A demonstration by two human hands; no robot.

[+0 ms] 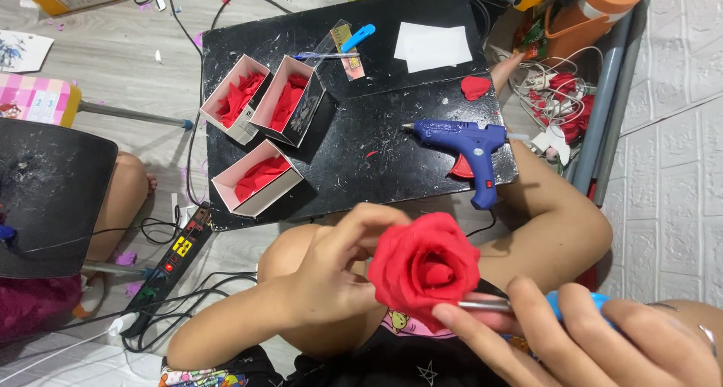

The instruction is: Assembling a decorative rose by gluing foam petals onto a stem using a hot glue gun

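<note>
While the left hand [331, 278] clamps its grip on the red rose [423, 266], a blue glue gun [465, 147] lies beyond.

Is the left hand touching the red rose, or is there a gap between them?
Touching. The head view shows the left hand with its fingers curled against the petals of the red rose; no gap is visible.

Red rose [423, 266] in left hand [331, 281]; blue-handled tool [527, 306] in right hand [602, 342]; beyond, blue glue gun [467, 142], black board [376, 78].
</note>
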